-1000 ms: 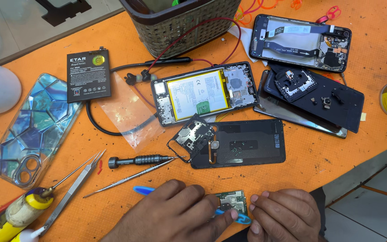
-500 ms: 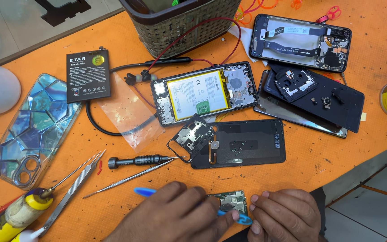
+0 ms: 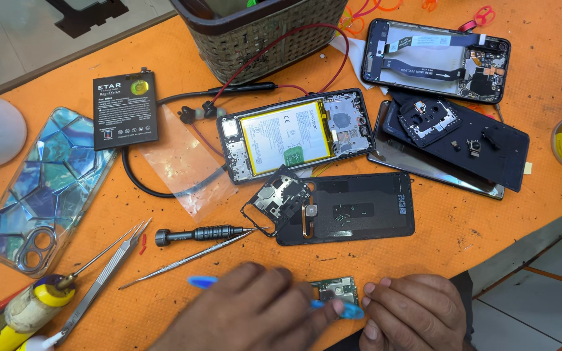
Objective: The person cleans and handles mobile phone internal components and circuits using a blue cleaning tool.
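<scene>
At the bottom edge of the orange mat, my left hand grips a thin blue plastic pry tool whose tip reaches a small green circuit board. My right hand presses on the board's right side with its fingertips. Just above lie a black screwdriver, a thin metal probe and tweezers. An opened phone with a yellow-framed battery lies in the middle, with a black back cover below it.
A woven basket stands at the back. A loose black battery, a patterned blue phone case, a clear plastic bag, two more opened phones and a glue bottle lie around. The table edge runs at the right.
My left hand has shifted slightly with the blue tool at the circuit board. Everything else on the mat lies as before.
</scene>
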